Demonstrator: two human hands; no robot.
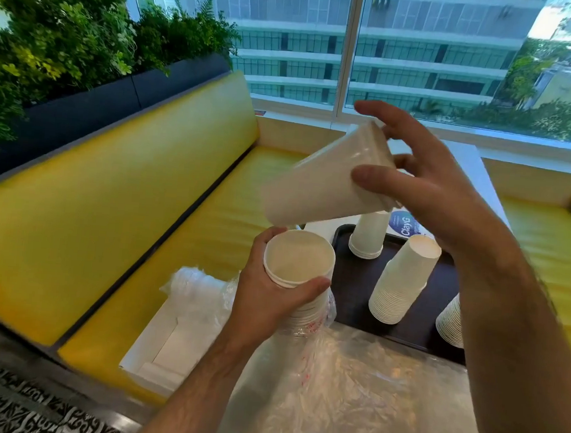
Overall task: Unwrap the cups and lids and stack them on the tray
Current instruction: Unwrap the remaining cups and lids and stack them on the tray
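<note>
- A yellow bench point(114, 203) is running along the left under a planter of greenery point(52, 34), leaving open seat room beside the table's left edge; a white box point(164, 350) holding clear plastic lids point(193, 287) is sitting on the seat near that edge.
- The left hand point(271, 297) is reaching up from the near left, fingers and thumb curling round the top of a stack of white paper cups point(299, 262), mouths facing up, the lower cups still sitting in clear plastic wrap point(349, 392) that is spreading across the near table.
- Just above that stack, a tilted bunch of nested cups point(324, 178) is pointing its narrow end down toward the left, its wide end resting against the right hand point(427, 179).
- The right hand is coming in from the near right, wrist bent, fingers spread and loosely bracketing the bunch's rim, thumb on its side.
- Farther right, a dark tray point(357, 283) is carrying three upside-down cup stacks point(402, 280), the rightmost partly hidden by the forearm; free tray surface is showing at its near-left part.
</note>
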